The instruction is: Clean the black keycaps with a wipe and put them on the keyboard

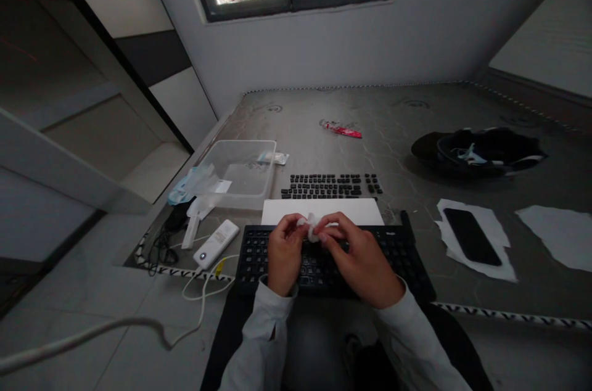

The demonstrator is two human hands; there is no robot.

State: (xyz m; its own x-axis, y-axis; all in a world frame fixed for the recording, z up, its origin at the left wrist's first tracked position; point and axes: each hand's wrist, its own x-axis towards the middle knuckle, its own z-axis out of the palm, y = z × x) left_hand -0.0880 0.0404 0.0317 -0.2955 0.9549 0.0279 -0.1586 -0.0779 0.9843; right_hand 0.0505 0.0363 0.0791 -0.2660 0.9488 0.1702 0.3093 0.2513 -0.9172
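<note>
My left hand [285, 253] and my right hand [359, 255] meet above a black keyboard [253, 258]. Between their fingertips is a small crumpled white tissue [312, 227], pinched from both sides. The keyboard lies across the near edge of the surface, and my hands hide its middle. Just behind it lies a flat white sheet [324, 209]. Beyond the sheet, loose black keycaps [324, 186] are laid out in keyboard-like rows.
A clear plastic box [243, 201] stands left, near a white power bank [216, 244] with cables. To the right, a black phone [472, 237] rests on white paper [506, 271]. A dark cap [490, 153] lies behind it. A red wrapper [346, 131] is farther back.
</note>
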